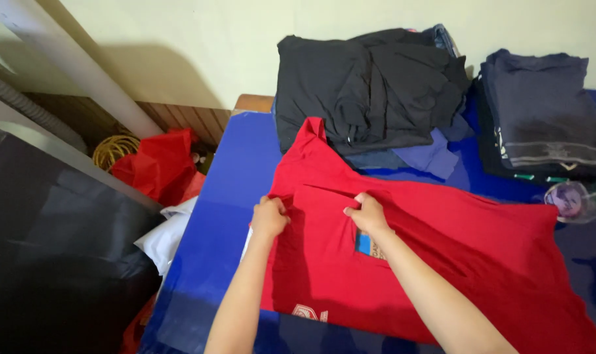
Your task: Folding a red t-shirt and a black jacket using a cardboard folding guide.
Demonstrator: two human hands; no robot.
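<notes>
A red T-shirt [455,249] lies spread on a blue table [226,196]. My left hand [269,217] pinches a fold of its cloth near the shirt's left edge. My right hand [367,212] grips the cloth a little to the right, next to a small blue label patch [367,245]. One red sleeve [308,141] points up toward the clothes pile behind.
A heap of dark clothes [370,85] sits at the back of the table. A folded stack of dark shirts [544,111] lies at the back right, with a small round clear object [570,200] beside it. Left of the table are red cloth [160,164], white cloth [170,236] and a black board [49,249].
</notes>
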